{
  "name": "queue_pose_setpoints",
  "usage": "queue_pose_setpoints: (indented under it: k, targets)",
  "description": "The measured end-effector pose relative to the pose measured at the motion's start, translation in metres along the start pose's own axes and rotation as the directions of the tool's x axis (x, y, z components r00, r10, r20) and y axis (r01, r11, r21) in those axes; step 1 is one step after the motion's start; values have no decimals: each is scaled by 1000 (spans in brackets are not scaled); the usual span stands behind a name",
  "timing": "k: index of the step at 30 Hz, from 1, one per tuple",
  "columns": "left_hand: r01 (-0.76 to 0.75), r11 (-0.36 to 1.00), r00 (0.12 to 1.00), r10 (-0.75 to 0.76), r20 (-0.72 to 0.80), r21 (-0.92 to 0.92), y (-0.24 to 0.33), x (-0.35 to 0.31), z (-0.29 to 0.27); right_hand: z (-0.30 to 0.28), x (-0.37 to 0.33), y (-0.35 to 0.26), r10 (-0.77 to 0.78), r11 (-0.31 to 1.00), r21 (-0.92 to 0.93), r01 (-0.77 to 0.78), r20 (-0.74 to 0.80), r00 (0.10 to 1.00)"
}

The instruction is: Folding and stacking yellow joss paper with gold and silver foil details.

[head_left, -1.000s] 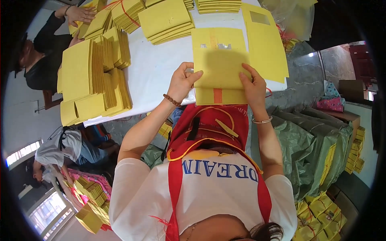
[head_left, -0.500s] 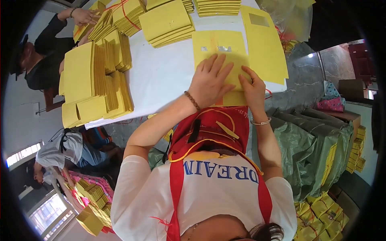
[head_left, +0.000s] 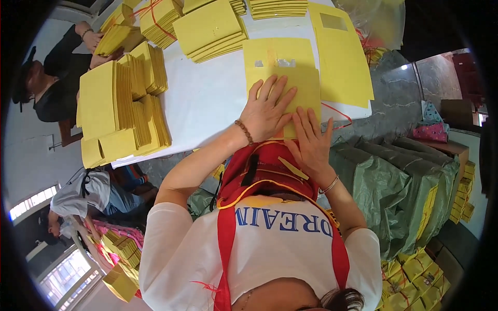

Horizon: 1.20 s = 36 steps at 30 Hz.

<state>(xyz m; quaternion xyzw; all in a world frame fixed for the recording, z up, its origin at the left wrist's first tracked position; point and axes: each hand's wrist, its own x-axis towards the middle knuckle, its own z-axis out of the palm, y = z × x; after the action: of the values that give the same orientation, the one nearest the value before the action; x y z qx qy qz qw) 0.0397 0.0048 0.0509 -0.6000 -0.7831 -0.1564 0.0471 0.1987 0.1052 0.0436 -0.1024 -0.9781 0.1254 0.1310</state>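
Observation:
A yellow paper sheet or envelope, folded over, lies at the table's near edge. Greyish, shiny patches show along its upper fold line. My left hand rests flat on it with the fingers spread, pressing nothing between them. Lower and to the right, my right hand touches the same yellow paper near its front edge, its fingers stretched out. To the right lies a longer yellow sheet with a pale rectangular window. Neither hand grips anything.
Stacks of folded yellow envelopes stand on the left of the white table, more at the far side. A co-worker's hand is at the far-left stacks. Green wrapped bundles stand at the right.
The upper layer's edge now lies straight below the shiny patches. My right hand has slid toward me and left, and its fingers have straightened. My left hand has shifted slightly toward me.

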Motion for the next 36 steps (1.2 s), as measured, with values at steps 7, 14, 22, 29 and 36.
queue_pose_setpoints:
  k: [7,14,22,29,36]
  targets:
    - [-113,970,994,113,-11,-217,-9,0,-10,1,1,-3,47,998,43,-45,-48,998]
    - [-225,960,972,233,-26,166,-1,1,-11,-15,4,24,250,688,707,-160,-24,968]
    - [-135,991,976,128,-174,-27,-20,13,-33,-21,12,21,532,368,906,-211,-20,846]
    - [129,902,855,110,-507,413,-138,40,-78,-4,7,29,456,514,831,-215,-53,888]
    - [254,901,967,-229,-112,352,-225,34,-17,-1,4,26,430,516,820,-248,2,903]
